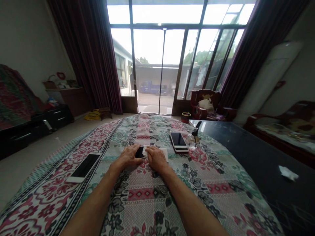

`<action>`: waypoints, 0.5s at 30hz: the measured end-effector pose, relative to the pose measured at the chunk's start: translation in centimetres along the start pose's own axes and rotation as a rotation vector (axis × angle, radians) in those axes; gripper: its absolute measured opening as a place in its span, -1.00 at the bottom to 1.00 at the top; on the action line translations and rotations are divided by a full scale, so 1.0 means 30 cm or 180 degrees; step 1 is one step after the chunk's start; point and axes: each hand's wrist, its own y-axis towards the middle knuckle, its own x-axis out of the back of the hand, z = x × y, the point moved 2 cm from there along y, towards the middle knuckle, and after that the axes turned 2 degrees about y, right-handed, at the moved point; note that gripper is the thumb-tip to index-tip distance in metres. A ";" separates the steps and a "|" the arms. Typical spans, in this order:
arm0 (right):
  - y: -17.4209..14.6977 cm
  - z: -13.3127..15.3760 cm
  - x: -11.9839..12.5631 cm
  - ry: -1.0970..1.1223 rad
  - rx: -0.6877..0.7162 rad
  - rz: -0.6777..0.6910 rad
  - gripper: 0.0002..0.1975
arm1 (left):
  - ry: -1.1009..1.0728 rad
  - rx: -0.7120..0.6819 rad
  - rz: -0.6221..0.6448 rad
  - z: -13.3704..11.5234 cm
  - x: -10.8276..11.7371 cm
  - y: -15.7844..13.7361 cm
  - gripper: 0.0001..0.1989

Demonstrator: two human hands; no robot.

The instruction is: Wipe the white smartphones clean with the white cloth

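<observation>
A phone with a dark screen [140,152] lies flat on the flowered cloth, sideways between my two hands. My left hand [128,155] grips its left end, with the thumb along the near edge. Over the phone's right part, my right hand [156,159] presses a white tissue [144,151] against the screen, fingers closed on it. White material [164,153] also shows beyond my right hand; whether it is tissue or the phone's end, I cannot tell. My hands cover much of the phone.
A white phone [85,167] lies at the left. Right of my hands are stacked phones or tablets [178,140] and a clear spray bottle with a black nozzle [195,134]. A crumpled tissue [288,173] rests on the dark table [246,154]. Glass doors stand beyond.
</observation>
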 end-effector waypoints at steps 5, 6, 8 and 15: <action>0.024 -0.033 -0.003 0.0064 -0.0295 -0.0176 -0.69 | -0.0216 -0.0107 -0.0083 0.029 -0.028 0.009 -0.32; 0.029 -0.040 -0.004 0.0082 -0.0349 -0.0200 -0.70 | -0.0253 -0.0113 -0.0118 0.033 -0.031 0.006 -0.32; 0.036 -0.050 -0.004 0.0124 -0.0402 -0.0216 -0.70 | -0.0369 -0.0146 -0.0193 0.034 -0.035 -0.002 -0.32; 0.036 -0.062 -0.006 0.0854 -0.0453 -0.0697 -0.69 | -0.0985 -0.0349 -0.0472 -0.013 -0.021 -0.009 -0.34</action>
